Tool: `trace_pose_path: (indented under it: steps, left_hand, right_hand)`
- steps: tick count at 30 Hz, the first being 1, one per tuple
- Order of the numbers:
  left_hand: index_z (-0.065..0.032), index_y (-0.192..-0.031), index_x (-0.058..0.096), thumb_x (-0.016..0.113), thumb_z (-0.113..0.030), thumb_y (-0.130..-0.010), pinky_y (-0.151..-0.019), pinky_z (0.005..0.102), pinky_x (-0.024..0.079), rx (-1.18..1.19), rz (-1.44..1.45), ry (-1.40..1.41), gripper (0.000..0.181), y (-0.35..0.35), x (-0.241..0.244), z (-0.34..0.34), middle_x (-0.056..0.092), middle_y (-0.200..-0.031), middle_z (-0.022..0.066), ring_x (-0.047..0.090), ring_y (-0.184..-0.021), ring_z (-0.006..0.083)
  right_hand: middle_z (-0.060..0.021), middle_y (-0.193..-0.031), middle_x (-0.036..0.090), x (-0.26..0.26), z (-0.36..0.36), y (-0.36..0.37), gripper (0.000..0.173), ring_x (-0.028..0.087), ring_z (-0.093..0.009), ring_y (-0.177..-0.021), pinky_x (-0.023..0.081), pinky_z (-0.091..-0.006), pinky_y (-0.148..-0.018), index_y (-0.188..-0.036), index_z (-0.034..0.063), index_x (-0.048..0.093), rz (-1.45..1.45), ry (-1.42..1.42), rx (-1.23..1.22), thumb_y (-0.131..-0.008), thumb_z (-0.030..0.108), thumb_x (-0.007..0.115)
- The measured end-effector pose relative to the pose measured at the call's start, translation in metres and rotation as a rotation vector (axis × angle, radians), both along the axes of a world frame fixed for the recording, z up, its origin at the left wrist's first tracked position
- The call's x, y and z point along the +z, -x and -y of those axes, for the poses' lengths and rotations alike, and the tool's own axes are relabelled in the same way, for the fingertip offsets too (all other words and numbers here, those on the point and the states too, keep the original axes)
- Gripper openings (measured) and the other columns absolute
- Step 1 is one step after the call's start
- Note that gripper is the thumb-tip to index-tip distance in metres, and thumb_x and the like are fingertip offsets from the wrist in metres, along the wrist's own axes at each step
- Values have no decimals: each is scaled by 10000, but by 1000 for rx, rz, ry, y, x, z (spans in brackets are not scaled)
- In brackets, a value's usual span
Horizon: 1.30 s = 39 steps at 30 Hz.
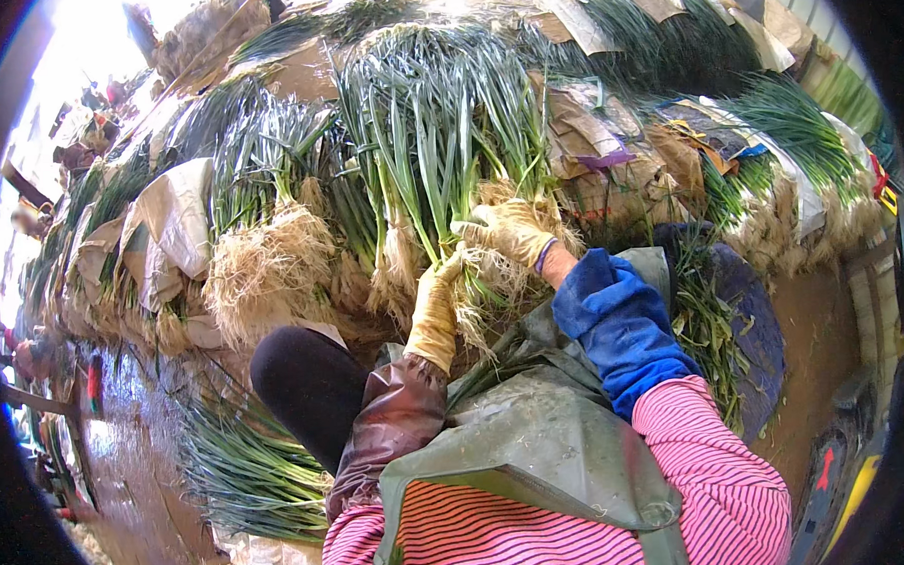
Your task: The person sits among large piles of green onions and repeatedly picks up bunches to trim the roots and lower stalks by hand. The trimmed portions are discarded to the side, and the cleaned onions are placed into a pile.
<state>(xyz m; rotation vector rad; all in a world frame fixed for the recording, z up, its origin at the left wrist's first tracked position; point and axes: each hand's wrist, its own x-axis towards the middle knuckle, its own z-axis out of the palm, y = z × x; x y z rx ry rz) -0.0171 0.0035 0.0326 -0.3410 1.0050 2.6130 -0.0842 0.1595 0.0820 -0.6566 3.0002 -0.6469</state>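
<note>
My left hand [436, 302], in a yellow glove, is closed around the lower stems of a few green onions [418, 171]. Their leaves point away from me, and pale roots [469, 312] hang beside the glove. Just to the right, my right hand [511, 232], gloved too, reaches over the stem bases with thumb and fingers bent. Whether its fingertips pinch a stem is hidden. Behind both hands lies a thick heap of green onions [483, 94], roots towards me. A rooty bunch [272, 251] rests to the left of my left hand.
A green waterproof apron [532, 429] covers my lap. Stripped leaves [704, 333] lie on a dark blue round surface [756, 339] at my right. More onions [257, 468] are on the floor at left. Paper sheets [185, 217] cover parts of the heaps; bundles [798, 136] stand at right.
</note>
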Motion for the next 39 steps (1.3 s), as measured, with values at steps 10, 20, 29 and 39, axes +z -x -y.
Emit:
trace_pose_path:
  steps: [10, 20, 29, 39]
  left_hand:
    - [-19, -1008, 613, 629, -115, -825, -511, 267, 488, 118, 8, 185, 207, 4, -25, 8, 633, -822, 46, 596, -635, 155]
    - [26, -1136, 530, 571, -150, -828, -673, 375, 576, 26, -51, -207, 358, -5, 8, 4, 631, -974, 134, 643, -792, 262]
    - [-10, -1105, 562, 616, -216, -819, -760, 392, 535, -90, 44, -646, 357, -31, 36, 0, 642, -970, 127, 633, -821, 256]
    - [-71, -927, 645, 591, -264, -850, -450, 308, 505, -32, 161, -578, 214, -20, 12, -2, 634, -654, 43, 569, -469, 162]
  right_hand:
    - [-43, -771, 628, 56, -30, -28, 203, 575, -120, -676, 468, -271, -596, -859, 57, 627, 192, 431, 274, -858, 259, 613]
    - [-12, -777, 602, 60, -18, -12, 158, 516, -57, -570, 416, -189, -460, -993, 67, 584, 644, 1063, -76, -902, 182, 529]
    - [-43, -850, 592, -43, 8, 10, 209, 580, -140, -732, 492, -259, -653, -1067, 55, 555, 235, 878, 217, -894, 168, 529]
    - [42, -822, 537, -29, 20, -11, 338, 475, -14, -646, 398, -109, -511, -1222, 10, 498, 1003, 1421, -38, -927, 175, 517]
